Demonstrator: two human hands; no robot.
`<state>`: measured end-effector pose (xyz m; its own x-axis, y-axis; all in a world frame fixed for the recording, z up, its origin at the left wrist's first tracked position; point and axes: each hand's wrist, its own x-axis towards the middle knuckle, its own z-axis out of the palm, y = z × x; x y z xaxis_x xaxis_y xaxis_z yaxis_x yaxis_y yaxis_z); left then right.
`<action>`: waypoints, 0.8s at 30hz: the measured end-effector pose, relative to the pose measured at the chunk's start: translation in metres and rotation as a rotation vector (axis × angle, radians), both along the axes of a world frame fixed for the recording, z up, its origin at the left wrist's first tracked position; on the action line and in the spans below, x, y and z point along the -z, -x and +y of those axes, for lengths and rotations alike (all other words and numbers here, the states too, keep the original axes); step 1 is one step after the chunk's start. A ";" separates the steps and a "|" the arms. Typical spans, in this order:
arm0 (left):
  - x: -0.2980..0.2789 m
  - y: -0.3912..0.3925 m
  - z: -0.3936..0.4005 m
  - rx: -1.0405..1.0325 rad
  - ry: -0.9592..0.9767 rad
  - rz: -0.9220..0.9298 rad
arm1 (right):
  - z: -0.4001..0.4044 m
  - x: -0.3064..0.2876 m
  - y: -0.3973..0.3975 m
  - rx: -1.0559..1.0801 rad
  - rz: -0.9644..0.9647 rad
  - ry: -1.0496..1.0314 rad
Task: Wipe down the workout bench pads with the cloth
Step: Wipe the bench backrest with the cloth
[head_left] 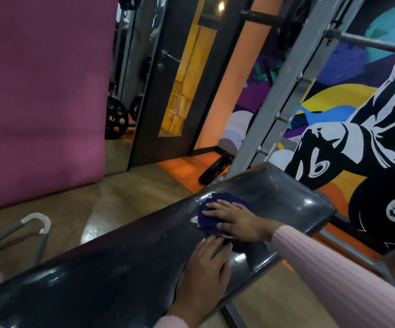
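A long black glossy bench pad (111, 266) runs from the lower left up to the right. Toward its far end lies a bunched dark blue cloth (211, 217). My right hand (236, 220) presses flat on top of the cloth, fingers spread, covering much of it. My left hand (203, 273) rests palm down on the pad just in front of the cloth, its fingertips touching the cloth's near edge. Both wrists wear pink ribbed sleeves.
A grey metal rack upright (277, 107) with pegs and a barbell (376, 45) rise behind the bench's far end. A black weight plate (215, 169) leans at its foot. A grey curved handle (35, 224) lies on the floor left. A pink mat (42, 98) stands against the wall.
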<state>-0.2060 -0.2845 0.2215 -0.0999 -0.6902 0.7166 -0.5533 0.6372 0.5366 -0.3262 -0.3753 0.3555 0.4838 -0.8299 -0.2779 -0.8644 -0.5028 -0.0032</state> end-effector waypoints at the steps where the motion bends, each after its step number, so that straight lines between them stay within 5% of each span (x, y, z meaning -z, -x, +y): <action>1: 0.001 0.001 0.000 -0.008 -0.004 0.000 | -0.004 -0.007 0.007 0.032 -0.023 -0.021; 7: 0.001 0.001 0.001 -0.030 -0.015 -0.023 | -0.014 0.014 -0.028 0.130 0.074 0.198; 13: -0.003 -0.001 0.002 -0.006 -0.015 0.006 | 0.005 0.005 -0.007 0.034 -0.065 -0.039; 20: -0.001 0.002 0.002 -0.033 -0.017 -0.035 | -0.017 0.020 -0.040 0.168 0.085 0.198; 24: -0.007 -0.002 0.003 -0.010 -0.016 -0.015 | 0.009 0.023 -0.034 0.038 -0.023 0.082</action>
